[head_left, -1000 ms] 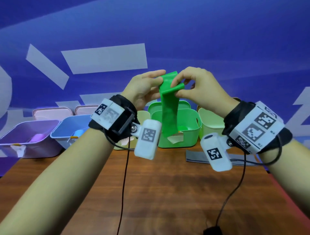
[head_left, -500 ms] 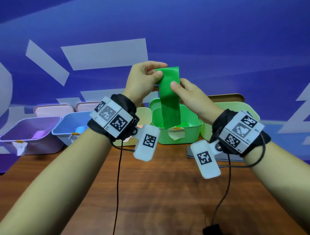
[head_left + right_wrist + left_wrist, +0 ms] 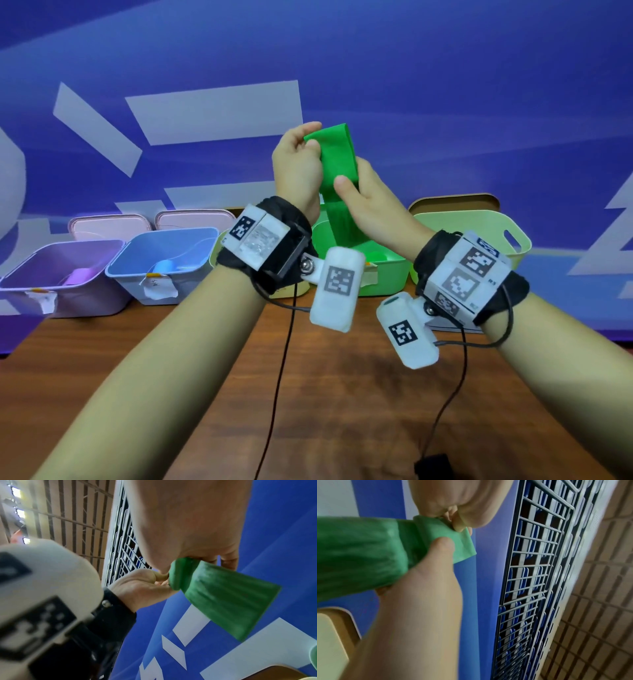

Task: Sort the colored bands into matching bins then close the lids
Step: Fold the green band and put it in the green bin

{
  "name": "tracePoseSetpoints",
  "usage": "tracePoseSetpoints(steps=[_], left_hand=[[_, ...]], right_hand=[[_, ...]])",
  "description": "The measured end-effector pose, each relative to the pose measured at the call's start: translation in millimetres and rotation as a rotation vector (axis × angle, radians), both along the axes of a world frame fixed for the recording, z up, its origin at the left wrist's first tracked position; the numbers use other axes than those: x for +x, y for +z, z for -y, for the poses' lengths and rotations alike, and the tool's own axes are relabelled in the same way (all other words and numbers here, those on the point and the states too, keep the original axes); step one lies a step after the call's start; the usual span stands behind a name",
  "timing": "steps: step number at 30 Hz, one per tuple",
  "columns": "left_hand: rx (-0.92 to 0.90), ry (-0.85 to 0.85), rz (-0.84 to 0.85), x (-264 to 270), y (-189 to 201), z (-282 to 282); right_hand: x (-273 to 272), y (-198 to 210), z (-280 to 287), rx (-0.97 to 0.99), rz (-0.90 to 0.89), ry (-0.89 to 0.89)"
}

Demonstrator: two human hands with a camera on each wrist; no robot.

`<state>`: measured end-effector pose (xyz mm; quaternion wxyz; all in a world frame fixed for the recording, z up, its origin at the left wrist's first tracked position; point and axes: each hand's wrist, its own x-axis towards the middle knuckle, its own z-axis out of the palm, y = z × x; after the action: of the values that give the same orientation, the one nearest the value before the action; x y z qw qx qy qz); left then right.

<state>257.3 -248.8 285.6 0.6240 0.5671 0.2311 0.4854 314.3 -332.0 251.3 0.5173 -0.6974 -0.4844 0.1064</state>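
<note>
A green band [image 3: 337, 161] hangs upright above the green bin [image 3: 387, 277], its lower end trailing down into the bin. My left hand [image 3: 298, 161] pinches the band's top end, and the pinch shows close up as fingers on the green band [image 3: 436, 536]. My right hand [image 3: 359, 192] grips the band lower down, thumb pressed on its front face. In the right wrist view the green band [image 3: 223, 599] fans out from under my palm. A small green roll [image 3: 376, 256] lies inside the green bin.
A purple bin [image 3: 51, 270] and a blue bin [image 3: 161, 253] stand open at the left, each with a roll inside. Two pink lids [image 3: 109, 224] lean behind them. A pale yellow-green bin [image 3: 479, 233] stands at the right with a brown lid [image 3: 452, 202] behind it. Cables hang over the wooden table [image 3: 342, 394].
Both hands have risen with the green band. The left hand has closed tighter on the top end; the right hand slid down and now clamps the band with its thumb.
</note>
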Motion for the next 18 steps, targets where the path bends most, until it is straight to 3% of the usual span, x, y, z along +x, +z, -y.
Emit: tracePoseSetpoints(steps=[4,8,14,18], left_hand=[[0.162,0.048,0.012,0,2,2],[0.053,-0.061,0.055,-1,6,4],[-0.033,-0.393,-0.216,-14,6,4],[-0.069,-0.338,-0.272,-17,-4,7]], right_hand=[[7,5,3,0.079,0.017,-0.024],[13,6,4,0.139,-0.013,-0.065],[25,9,7,0.183,-0.060,-0.127],[24,12,13,0.163,-0.046,-0.127]])
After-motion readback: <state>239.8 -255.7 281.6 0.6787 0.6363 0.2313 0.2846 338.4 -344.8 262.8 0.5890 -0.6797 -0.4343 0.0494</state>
